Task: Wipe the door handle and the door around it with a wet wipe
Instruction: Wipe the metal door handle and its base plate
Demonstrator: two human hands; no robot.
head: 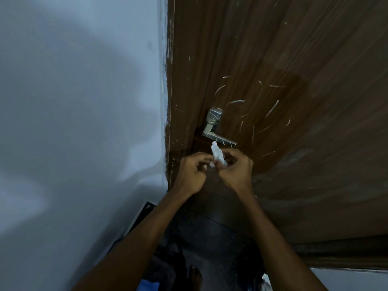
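A pale grey wall (79,122) fills the left side, meeting the brown wooden door (273,59) along a near-vertical edge just left of centre. The door carries pale curved scratch marks, thickest at 1 to 3 o'clock from the door handle (218,134).

The left hand (192,173) comes up from 7 o'clock, its fingers curled in and its fingertips pinched on the lower end of the wet wipe (217,156). The wipe is a crumpled white strip held between both hands, its long axis close to vertical and leaning slightly left, its free top end pointing toward 12 o'clock and stopping just below the handle; contact with it cannot be told.

The handle is a silver lever just above the hands: a squarish plate above, and a flat bar whose long axis runs from its pivot at the left down toward 4 o'clock.

The right hand (236,170) comes up from 5 o'clock, fingers bent and closed on the wipe's right side, thumb toward the left hand. Below the arms lies dark floor (210,238).
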